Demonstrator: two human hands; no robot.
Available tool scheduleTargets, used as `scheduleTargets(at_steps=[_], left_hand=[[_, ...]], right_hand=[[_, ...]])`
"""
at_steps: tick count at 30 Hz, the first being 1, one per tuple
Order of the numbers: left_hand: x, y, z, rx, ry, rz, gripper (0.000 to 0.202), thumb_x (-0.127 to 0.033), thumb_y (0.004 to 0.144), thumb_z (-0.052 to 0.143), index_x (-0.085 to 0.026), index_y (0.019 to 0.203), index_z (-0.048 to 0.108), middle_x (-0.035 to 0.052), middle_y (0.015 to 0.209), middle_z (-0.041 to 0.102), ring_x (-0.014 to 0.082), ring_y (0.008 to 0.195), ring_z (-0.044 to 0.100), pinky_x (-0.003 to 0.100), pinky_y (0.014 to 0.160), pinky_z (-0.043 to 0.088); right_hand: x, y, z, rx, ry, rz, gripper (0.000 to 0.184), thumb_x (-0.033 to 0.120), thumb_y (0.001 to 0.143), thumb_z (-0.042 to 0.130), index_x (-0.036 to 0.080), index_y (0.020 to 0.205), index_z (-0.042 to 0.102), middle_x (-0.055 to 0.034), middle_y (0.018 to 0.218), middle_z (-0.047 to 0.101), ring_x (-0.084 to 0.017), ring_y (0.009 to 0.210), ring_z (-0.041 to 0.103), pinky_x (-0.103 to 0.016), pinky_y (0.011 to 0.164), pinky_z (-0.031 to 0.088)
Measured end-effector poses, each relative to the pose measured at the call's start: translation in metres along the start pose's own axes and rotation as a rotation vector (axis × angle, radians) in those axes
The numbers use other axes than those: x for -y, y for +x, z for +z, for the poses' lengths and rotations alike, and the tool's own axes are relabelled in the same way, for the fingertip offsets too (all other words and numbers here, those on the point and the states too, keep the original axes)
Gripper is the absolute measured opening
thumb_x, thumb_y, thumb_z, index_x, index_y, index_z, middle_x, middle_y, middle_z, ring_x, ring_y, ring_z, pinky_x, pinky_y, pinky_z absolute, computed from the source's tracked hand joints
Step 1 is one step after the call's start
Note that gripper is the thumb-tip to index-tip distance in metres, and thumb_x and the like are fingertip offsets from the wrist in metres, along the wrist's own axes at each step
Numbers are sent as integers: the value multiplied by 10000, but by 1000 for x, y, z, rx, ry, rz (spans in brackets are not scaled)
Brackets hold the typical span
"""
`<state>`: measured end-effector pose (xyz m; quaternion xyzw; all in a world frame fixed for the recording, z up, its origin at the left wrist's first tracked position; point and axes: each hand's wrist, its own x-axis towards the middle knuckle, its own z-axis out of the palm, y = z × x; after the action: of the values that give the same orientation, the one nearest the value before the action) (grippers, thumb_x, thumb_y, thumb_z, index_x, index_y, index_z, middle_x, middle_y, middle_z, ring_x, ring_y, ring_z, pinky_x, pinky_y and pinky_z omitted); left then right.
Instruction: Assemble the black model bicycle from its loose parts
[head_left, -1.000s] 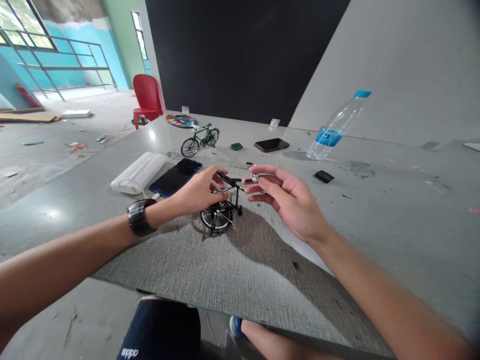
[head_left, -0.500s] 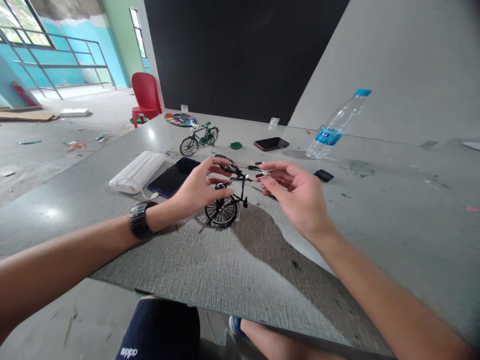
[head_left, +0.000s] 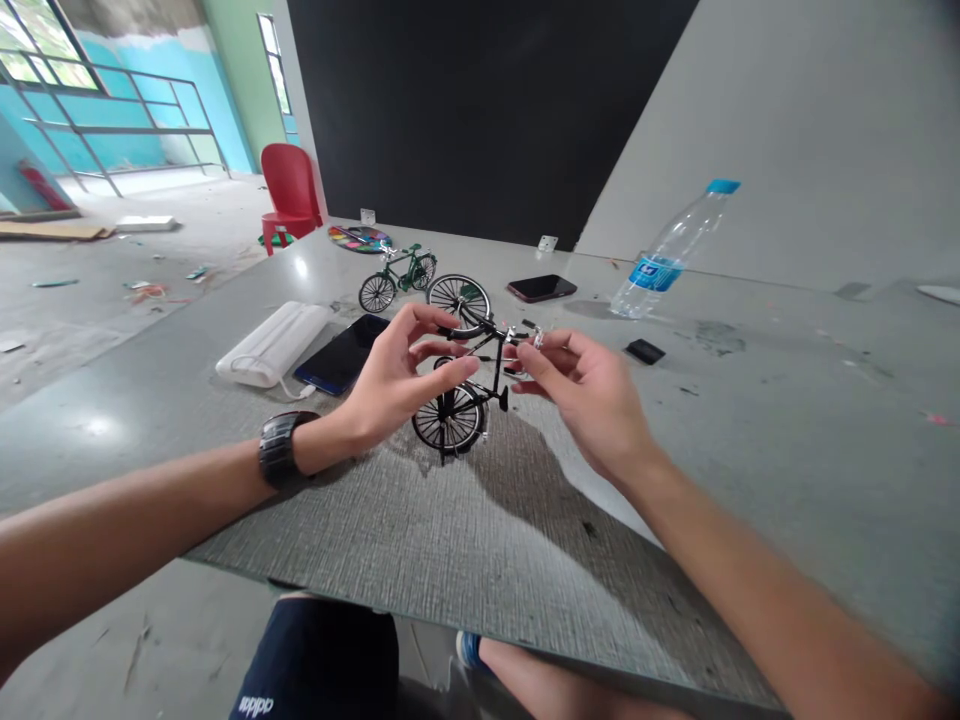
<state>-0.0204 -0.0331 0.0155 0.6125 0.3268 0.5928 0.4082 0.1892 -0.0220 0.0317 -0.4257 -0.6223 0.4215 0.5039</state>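
Observation:
A black miniature bicycle [head_left: 496, 368] is held tilted above the near part of the table, its spoked wheels showing. My left hand [head_left: 401, 375] is closed on it from the left, with the fingers over the frame between the wheels. On the right, my right hand [head_left: 589, 385] pinches a small silver and black handlebar [head_left: 538, 338] against the front of the frame. Whether the handlebar is attached or only touching, I cannot tell. Behind them a green miniature bicycle [head_left: 409, 272] stands upright.
A white power bank [head_left: 270, 345] is cabled to a dark phone [head_left: 346, 352] on the left. Another phone [head_left: 541, 287], a clear bottle [head_left: 660, 260] and a black piece [head_left: 645, 351] lie or stand farther back. A paint palette [head_left: 358, 238] is near the wall.
The black bicycle has turned, so its front wheel now shows broadside above my left hand. My right hand has brought the handlebar left, up to the frame.

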Motion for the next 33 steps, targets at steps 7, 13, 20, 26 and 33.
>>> scheduleTargets(at_steps=[7,13,20,26,33], left_hand=[[2,-5,5,-4,-262,-199,514,-159,793,808,-263,1167,470,-2,941,688,196,914,731,330,762,666],[-1,-3,3,81,-347,-297,413,-167,821,809,-176,1204,656,51,896,766,202,941,752,300,805,650],[-2,-1,3,14,-370,-361,296,-149,801,813,-150,1083,723,52,867,772,146,811,735,221,691,604],[-3,-2,3,15,-405,-382,279,-149,784,830,-149,1044,726,46,847,774,125,754,720,194,643,581],[0,-2,2,27,-357,-388,319,-186,766,844,-158,1061,726,44,844,766,153,792,732,225,666,588]], right_hand=[[3,-4,5,-1,-60,-137,287,477,841,803,229,906,672,-50,943,737,-191,853,706,-329,705,632],[-1,-3,1,-83,-164,-252,264,442,817,832,231,942,732,-49,976,762,-180,827,703,-310,675,611],[-5,-3,0,-71,-153,-275,223,396,849,808,251,1017,784,-52,1040,781,-191,827,723,-407,805,660],[-6,-2,0,-85,-185,-272,218,409,827,826,250,973,792,-56,1023,780,-199,831,712,-377,714,655],[-1,-2,-1,-80,-235,-274,242,420,798,851,236,935,771,-31,856,732,-172,742,668,-336,639,604]])
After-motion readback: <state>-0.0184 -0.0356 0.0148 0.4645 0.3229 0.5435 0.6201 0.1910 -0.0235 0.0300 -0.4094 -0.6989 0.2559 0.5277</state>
